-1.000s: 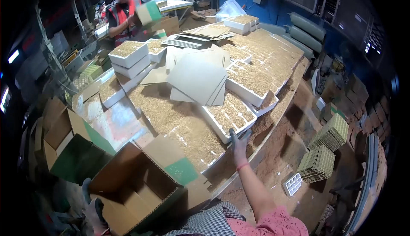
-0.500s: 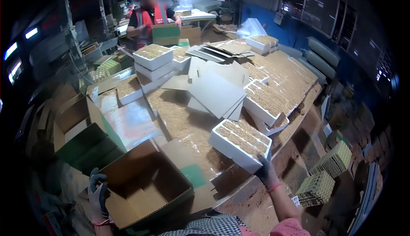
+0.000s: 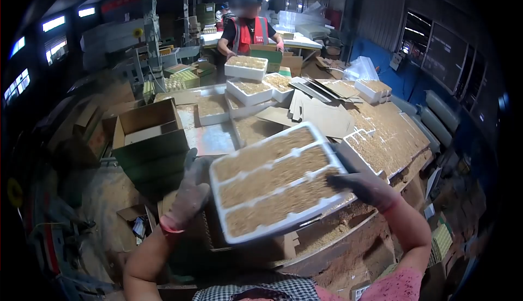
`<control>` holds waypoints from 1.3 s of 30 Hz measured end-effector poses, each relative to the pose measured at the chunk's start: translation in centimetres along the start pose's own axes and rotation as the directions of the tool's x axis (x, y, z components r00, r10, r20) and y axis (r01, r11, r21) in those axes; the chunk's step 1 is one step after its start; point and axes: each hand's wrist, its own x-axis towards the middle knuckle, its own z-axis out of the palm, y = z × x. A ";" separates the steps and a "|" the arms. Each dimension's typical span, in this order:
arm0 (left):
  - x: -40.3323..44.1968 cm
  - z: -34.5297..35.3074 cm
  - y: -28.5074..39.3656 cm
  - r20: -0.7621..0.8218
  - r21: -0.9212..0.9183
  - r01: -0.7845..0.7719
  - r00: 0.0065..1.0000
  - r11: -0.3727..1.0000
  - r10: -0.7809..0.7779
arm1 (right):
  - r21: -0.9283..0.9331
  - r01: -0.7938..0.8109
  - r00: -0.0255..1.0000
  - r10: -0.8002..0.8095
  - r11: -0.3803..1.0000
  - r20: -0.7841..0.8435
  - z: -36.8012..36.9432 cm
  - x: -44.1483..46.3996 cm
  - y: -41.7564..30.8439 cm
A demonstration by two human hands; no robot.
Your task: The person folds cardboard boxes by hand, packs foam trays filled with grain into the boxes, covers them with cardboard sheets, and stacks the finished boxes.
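Note:
A white foam box (image 3: 275, 184) full of light-brown granular filling, with white dividers in rows, hangs tilted in front of me. My right hand (image 3: 362, 184), in a dark-palmed glove, grips its right edge. At the left edge of the box is my gloved left hand (image 3: 189, 195), fingers stretched upward and apart from the thumb; whether it touches the box I cannot tell. Under the box, an open cardboard carton is mostly hidden.
Another open carton (image 3: 147, 129) stands at the left. Filled foam boxes (image 3: 248, 91) are stacked across the table, beside loose cardboard sheets (image 3: 324, 117). Loose filling covers the table's right side. Across it, a person in a red vest (image 3: 251, 31) holds a green-and-brown carton (image 3: 266, 56).
The foam box has been lifted off the table and brought left, over the carton, by my right hand. My left hand has let go of the carton's edge. My view has turned left.

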 end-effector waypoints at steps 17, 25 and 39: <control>-5.0 -3.4 -4.3 -0.291 -0.410 0.328 0.838 0.851 -0.463 | -0.848 0.414 0.602 -0.799 0.329 -0.016 6.2 18.1 8.6; -11.6 -10.1 -2.1 -0.534 -0.206 0.396 0.721 0.895 -0.442 | -0.669 -0.467 0.832 0.031 0.579 -0.554 -14.1 19.6 24.2; -19.8 -16.0 -6.2 -0.537 0.283 0.702 0.680 0.653 -0.498 | -0.832 -0.555 0.712 -0.511 0.010 -0.481 -31.9 19.3 20.0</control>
